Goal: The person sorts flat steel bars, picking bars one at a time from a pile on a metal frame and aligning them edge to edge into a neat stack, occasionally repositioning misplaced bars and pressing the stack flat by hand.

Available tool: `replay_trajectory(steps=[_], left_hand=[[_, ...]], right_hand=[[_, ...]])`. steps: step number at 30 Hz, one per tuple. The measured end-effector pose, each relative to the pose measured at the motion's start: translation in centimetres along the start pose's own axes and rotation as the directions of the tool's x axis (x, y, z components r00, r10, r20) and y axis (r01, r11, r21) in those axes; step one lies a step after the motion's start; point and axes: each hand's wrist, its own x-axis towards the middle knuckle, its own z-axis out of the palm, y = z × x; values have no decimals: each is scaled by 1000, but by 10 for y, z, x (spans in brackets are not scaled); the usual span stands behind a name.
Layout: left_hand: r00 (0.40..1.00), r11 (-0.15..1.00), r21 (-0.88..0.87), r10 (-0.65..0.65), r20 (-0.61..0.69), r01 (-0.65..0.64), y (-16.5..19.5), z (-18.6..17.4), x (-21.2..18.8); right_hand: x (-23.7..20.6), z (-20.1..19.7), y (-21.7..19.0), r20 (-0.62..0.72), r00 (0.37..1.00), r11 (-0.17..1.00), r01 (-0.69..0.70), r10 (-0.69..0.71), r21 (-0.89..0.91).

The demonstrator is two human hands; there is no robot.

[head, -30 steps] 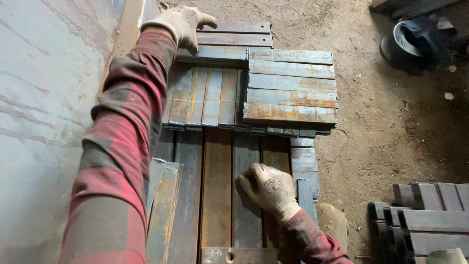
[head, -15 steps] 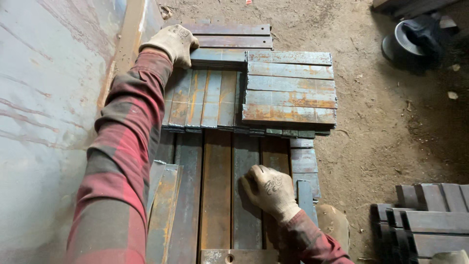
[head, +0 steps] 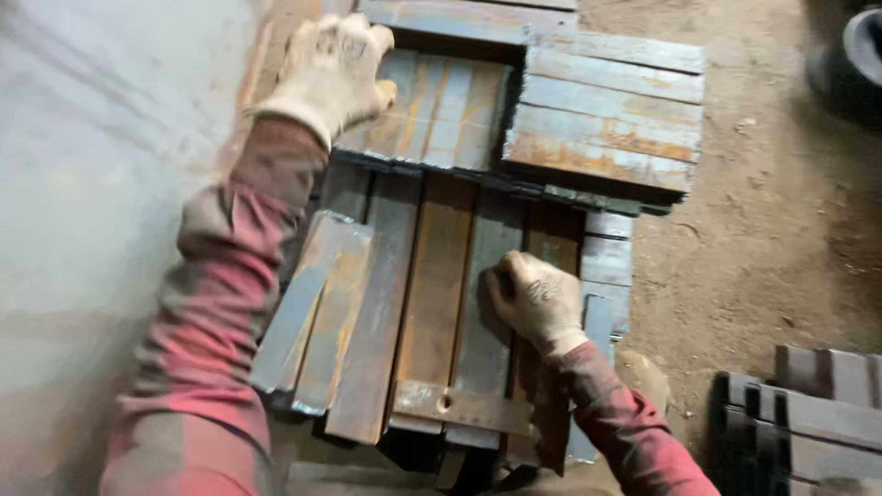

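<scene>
The long steel bars (head: 432, 303) lie side by side in a rusty row on the ground, and everything else sits around them. The right hand (head: 537, 301), in a pale work glove, rests on the near half of that row with its fingers curled down over one bar's edge; it looks like a pressing hold more than a full grasp, and whether the fingers close under the bar I cannot tell. Beyond the far end of the row lies a stack of shorter plates (head: 441, 110), and the left hand (head: 333, 72) lies flat and spread on its left part, gripping nothing. To the right of that stack sits another pile of plates (head: 606, 119). Left of the row, two loose bars (head: 317, 308) lean at a slant; across its near end lies a short strip with a hole (head: 459, 406). Judging by the hands, the step is steadying and squaring the stacked metal; any lift would need a firmer, closed grip first.
</scene>
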Motion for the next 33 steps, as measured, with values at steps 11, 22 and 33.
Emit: replay_trajectory(steps=[11, 22, 33], left_hand=[[692, 681, -135, -718, 68, 720, 109, -33, -324], [726, 735, -68, -678, -113, 675, 107, -38, -334], [599, 210, -804, -772, 213, 557, 157, -89, -326]], right_hand=[[-7, 9, -3, -14, 1000, 996, 17, -18, -92], [-118, -35, -45, -261, 965, 934, 80, 15, 349], [-365, -22, -43, -205, 714, 637, -410, 670, 653]])
